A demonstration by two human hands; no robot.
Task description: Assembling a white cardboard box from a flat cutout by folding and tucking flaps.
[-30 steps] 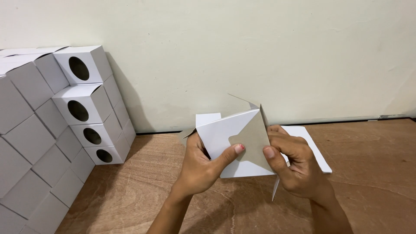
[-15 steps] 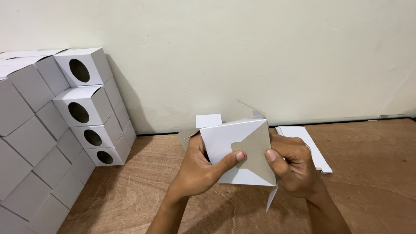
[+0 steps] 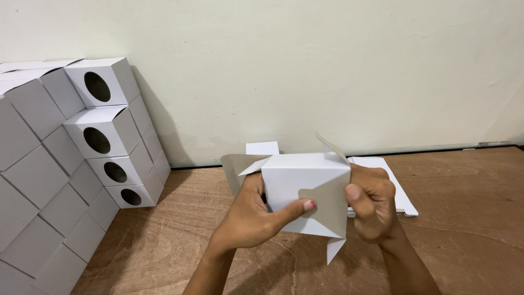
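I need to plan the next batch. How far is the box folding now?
Done: many folded white boxes with round holes are stacked at the left wall. In hand: the left hand and right hand hold one half-formed white box, its flaps open. Left: closing those flaps, and the flat white blanks lying on the wooden floor behind the hands.

A white cardboard box [image 3: 305, 188] with loose grey flaps is sitting between both hands. White boxes with round holes [image 3: 103, 147] are standing stacked at left; flat white blanks [image 3: 390, 183] are lying behind.
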